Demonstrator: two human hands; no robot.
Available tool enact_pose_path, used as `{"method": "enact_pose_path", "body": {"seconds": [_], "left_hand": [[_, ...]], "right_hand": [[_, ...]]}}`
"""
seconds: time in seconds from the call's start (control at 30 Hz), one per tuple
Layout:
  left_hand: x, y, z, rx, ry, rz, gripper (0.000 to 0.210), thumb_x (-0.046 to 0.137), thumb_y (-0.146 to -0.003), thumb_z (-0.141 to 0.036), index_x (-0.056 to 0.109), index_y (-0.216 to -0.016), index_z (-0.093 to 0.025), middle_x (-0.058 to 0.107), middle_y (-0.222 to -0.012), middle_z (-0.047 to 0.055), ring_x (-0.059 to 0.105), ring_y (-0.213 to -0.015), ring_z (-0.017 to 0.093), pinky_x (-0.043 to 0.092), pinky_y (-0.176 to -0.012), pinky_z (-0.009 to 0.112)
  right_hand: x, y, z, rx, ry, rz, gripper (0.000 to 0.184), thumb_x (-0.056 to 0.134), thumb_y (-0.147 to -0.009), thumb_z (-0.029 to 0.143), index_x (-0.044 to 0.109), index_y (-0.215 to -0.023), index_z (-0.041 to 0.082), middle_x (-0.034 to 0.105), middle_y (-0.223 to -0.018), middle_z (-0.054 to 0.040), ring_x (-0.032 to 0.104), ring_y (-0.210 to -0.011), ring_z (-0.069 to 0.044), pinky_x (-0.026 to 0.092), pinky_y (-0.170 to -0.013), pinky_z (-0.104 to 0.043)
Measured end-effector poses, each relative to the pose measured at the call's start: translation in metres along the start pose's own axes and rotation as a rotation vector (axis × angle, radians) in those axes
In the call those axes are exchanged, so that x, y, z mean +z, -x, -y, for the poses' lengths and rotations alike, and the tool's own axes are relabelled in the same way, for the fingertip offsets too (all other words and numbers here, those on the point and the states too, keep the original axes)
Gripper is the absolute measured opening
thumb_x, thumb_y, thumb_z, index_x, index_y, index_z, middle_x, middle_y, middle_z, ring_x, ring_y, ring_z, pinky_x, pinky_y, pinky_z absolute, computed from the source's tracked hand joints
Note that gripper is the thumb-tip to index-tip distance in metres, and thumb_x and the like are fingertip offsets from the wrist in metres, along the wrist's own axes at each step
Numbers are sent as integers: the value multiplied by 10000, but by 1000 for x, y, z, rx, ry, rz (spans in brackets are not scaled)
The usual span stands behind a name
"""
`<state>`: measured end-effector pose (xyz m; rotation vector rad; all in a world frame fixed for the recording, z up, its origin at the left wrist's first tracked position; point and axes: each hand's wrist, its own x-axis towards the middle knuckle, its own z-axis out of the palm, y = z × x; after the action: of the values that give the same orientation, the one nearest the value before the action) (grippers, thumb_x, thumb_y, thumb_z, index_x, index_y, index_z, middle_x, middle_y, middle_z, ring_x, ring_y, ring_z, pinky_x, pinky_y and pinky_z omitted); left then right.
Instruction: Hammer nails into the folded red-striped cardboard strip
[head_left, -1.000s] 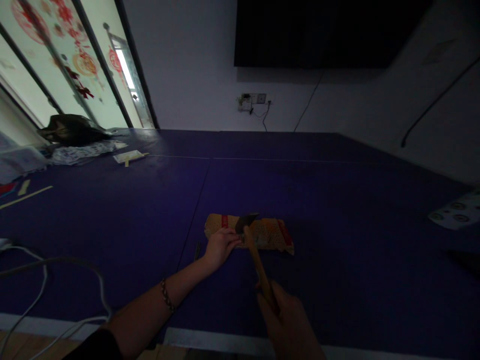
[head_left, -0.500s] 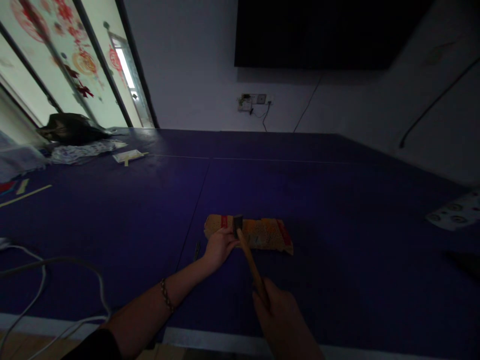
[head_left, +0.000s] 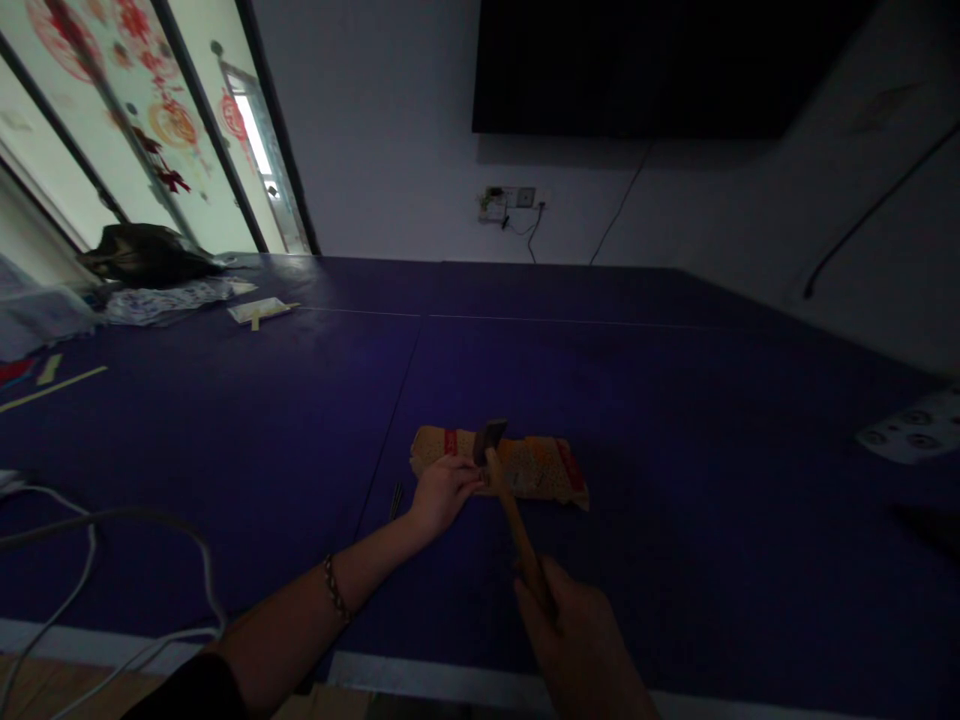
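A tan, speckled packet with red bands [head_left: 536,468] lies flat on the dark blue tabletop [head_left: 262,430]. My left hand [head_left: 442,490] rests on its near side, fingers pressed together; whatever they pinch is too small and dark to make out. In my right hand [head_left: 574,620] is the wooden handle of a hammer [head_left: 517,520]. The hammer's dark head hangs just above the packet, beside my left fingertips. Several thin, dark, nail-like pieces [head_left: 396,498] lie left of the packet, near my left wrist.
White cables [head_left: 90,540] loop over the table's left front edge. A black bag [head_left: 150,255] and a white tray [head_left: 259,310] sit at the back left. At the right lies a pale patterned item [head_left: 911,430]. A dark screen [head_left: 645,70] hangs on the wall.
The hammer head has tilted and shifted slightly up and right, away from my left fingertips. My right hand has moved a little to the right; my left hand stays on the packet.
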<state>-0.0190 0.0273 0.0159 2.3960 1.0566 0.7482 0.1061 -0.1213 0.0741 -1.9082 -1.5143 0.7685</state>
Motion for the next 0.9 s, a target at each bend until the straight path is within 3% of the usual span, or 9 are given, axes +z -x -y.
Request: {"method": "enact_pose_path", "body": {"seconds": [0.17,0.3,0.43,0.57,0.77,0.9], "left_hand": [[1,-1,0,3,-23,-15,116,559,-780,-193,674,-770,-195,649,-902,19,569,-861,167,442,-781,277],[1,-1,0,3,-33,-2,111,563,-777,-195,673,-764,-191,646,-904,20,565,-866,166,441,-780,276],[1,-1,1,8,-36,10,137,541,-794,-209,677,-806,-196,639,-918,24,562,-874,165,437,-800,280],[1,-1,2,31,-53,24,153,535,-795,-227,686,-821,-217,633,-902,31,557,-891,182,440,-807,290],[0,0,1,15,-42,15,155,527,-800,-197,675,-844,-208,632,-937,23,556,-891,171,439,-805,287],[1,-1,0,18,-31,14,149,525,-803,-204,673,-820,-195,635,-935,27,560,-883,167,437,-806,282]], "right_hand": [[-14,7,4,-37,-119,-72,284,409,-769,373,606,-843,182,571,-492,-14,475,-350,-131,332,-379,-242],[-15,12,6,-31,-149,-147,280,396,-777,372,593,-841,183,568,-491,-15,461,-339,-126,321,-363,-238],[-8,7,-5,-106,-51,-40,260,397,-782,325,608,-776,173,598,-523,-29,524,-415,-140,360,-420,-236],[2,1,-16,-84,55,65,235,415,-777,271,618,-818,159,663,-630,-71,600,-533,-178,398,-485,-250],[-1,4,-9,-100,34,23,265,386,-809,317,601,-857,168,677,-672,-80,622,-576,-184,410,-517,-248],[-1,3,-5,-73,67,5,242,377,-789,284,588,-762,169,653,-603,-72,593,-501,-174,382,-469,-248]]}}
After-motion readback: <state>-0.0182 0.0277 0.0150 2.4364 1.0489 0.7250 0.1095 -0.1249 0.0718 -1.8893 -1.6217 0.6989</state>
